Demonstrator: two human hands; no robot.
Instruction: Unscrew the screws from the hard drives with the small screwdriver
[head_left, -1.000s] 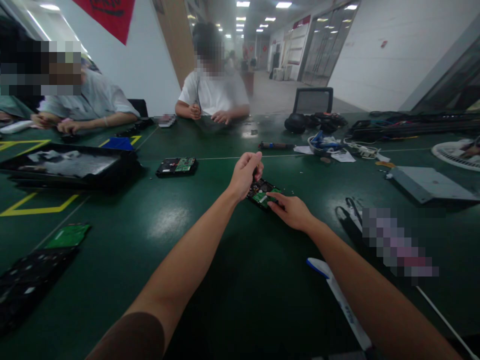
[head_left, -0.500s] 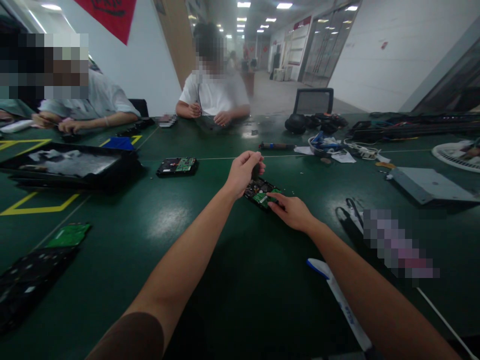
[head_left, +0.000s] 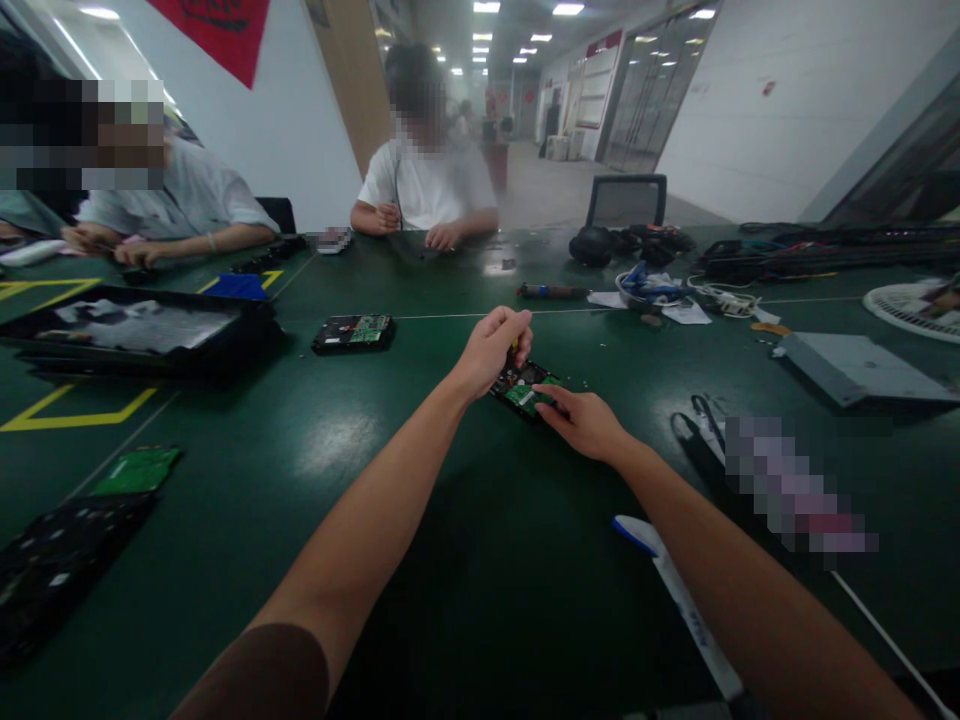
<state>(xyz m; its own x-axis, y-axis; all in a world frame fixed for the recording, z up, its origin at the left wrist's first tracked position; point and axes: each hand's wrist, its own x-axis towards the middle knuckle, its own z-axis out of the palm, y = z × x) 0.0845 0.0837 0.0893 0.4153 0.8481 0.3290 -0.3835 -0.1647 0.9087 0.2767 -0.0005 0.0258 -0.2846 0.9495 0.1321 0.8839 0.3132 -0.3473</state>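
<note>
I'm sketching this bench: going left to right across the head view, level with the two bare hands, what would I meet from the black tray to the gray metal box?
Black tray, hard drive with a green circuit board, left hand, dark device with a green board, right hand, gray metal box.

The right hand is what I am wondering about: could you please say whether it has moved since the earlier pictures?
No, not noticeably: the right hand keeps its place at the circuit board, judged against the grey metal box.
</note>
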